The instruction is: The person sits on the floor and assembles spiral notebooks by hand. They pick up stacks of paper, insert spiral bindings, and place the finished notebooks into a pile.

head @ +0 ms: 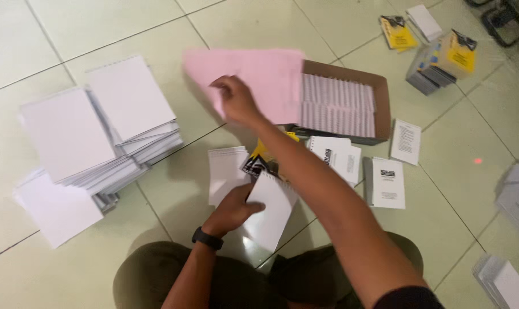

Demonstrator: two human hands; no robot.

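Note:
My right hand (235,98) reaches forward and grips a pink sheet of paper (259,74), lifted and blurred, partly covering a brown cardboard box (383,97) filled with white spiral coils. My left hand (232,210), with a black watch on its wrist, holds a small white spiral-bound notepad (271,209) low in front of my knees. Just beyond it lie a yellow-and-black printed cover (260,160) and a white pad (225,171) on the floor.
Tall stacks of white spiral pads (99,137) stand at the left on the pale tiled floor. Printed white cards (388,183) lie right of centre. Yellow-covered booklets and a bundle (442,60) sit far right, more grey stacks (516,197) at the right edge.

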